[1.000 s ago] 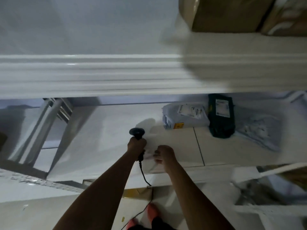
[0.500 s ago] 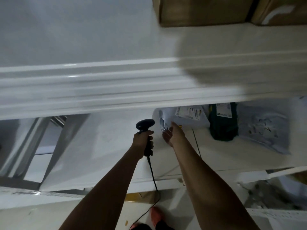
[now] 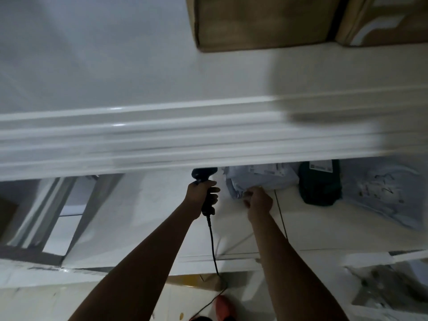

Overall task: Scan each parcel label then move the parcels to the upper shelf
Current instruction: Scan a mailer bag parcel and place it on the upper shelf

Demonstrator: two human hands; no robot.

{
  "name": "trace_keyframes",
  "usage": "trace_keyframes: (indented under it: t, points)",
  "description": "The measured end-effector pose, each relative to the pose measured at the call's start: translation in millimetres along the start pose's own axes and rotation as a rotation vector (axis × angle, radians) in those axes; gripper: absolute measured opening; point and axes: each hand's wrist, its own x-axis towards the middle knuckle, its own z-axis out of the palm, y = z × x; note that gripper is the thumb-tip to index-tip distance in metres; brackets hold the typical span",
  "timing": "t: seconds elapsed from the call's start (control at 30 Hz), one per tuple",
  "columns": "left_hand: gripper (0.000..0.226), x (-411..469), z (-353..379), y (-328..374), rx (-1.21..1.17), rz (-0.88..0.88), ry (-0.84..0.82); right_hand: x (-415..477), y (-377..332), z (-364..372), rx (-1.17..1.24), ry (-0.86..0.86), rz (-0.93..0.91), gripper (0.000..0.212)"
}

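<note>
Grey plastic parcel [image 3: 261,181] on the lower shelf [image 3: 150,216] in the head view, its label half hidden under the front lip of the upper shelf [image 3: 162,89]. The right hand [image 3: 258,201] has its fingers curled onto the parcel's near corner, pinching it. The left hand [image 3: 201,193] is wrapped tight round the handle of the black scanner [image 3: 205,176], cable [image 3: 212,239] hanging down. Just right of the grey parcel lies a dark green parcel [image 3: 320,188], label up. Cardboard boxes [image 3: 261,22] sit on the upper shelf.

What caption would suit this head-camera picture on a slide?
Left hand holds a corded scanner while the right hand grips a grey parcel on the lower shelf.
</note>
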Motion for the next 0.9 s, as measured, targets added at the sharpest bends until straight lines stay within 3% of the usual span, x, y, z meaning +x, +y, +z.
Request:
trace_keyframes:
  t: [0.13, 0.37, 0.57, 0.77, 0.9]
  points:
    - [0.007, -1.7, 10.2, -4.4, 0.008, 0.035, 0.038, -13.6, 4.2, -31.2, 0.103, 0.025, -0.042, 0.026]
    - [0.018, -13.3, 22.4, -1.9, 0.166, 0.093, 0.206, -63.3, 10.4, -65.3, 0.34, -0.116, -0.028, 0.028]
    - [0.038, -54.3, 3.1, 22.9, 0.198, 0.217, 0.029, -117.1, 10.7, -81.5, 0.321, -0.251, -0.168, 0.03]
    - [0.065, -128.9, -25.8, 15.3, 0.284, 0.185, -0.279, -187.8, 39.3, -102.7, 0.162, -0.416, -0.273, 0.028]
    - [0.064, -161.6, -51.5, -2.3, 0.279, 0.204, -0.268, -216.2, 61.0, -120.5, 0.089, -0.432, -0.275, 0.035]
